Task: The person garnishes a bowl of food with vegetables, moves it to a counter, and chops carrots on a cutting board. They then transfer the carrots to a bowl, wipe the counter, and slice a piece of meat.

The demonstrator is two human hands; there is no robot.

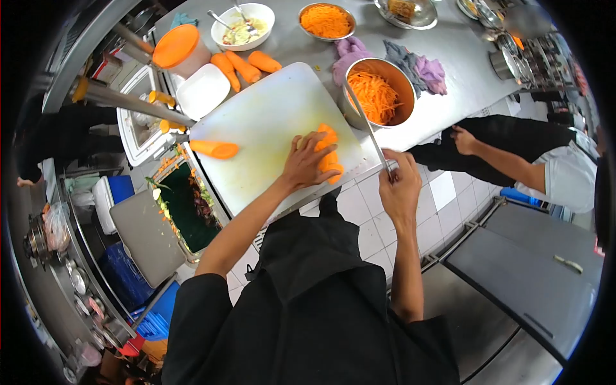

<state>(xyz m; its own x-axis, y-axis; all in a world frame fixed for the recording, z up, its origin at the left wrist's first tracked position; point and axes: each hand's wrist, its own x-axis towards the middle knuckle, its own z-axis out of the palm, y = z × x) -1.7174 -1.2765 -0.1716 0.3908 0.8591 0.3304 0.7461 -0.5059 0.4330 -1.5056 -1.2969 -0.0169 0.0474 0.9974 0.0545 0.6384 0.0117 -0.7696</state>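
Observation:
On the white cutting board (269,122), my left hand (307,160) rests with spread fingers over orange carrot pieces (328,154) near the board's right side. My right hand (399,183) is closed around the handle of a long knife (364,115), held off the board's right edge with its blade pointing up and away, in front of the metal pot. That pot (409,90) holds shredded carrot (373,97). A cut carrot (215,149) lies at the board's left edge. Several whole carrots (242,66) sit beyond the board, beside a white tray (203,91).
Farther back stand a white bowl (242,27) with spoons, a bowl of shredded carrot (326,21) and an orange-lidded tub (175,48). Cloths (428,74) lie by the pot. A scrap bin (183,205) is at left. Another person (513,154) stands at right.

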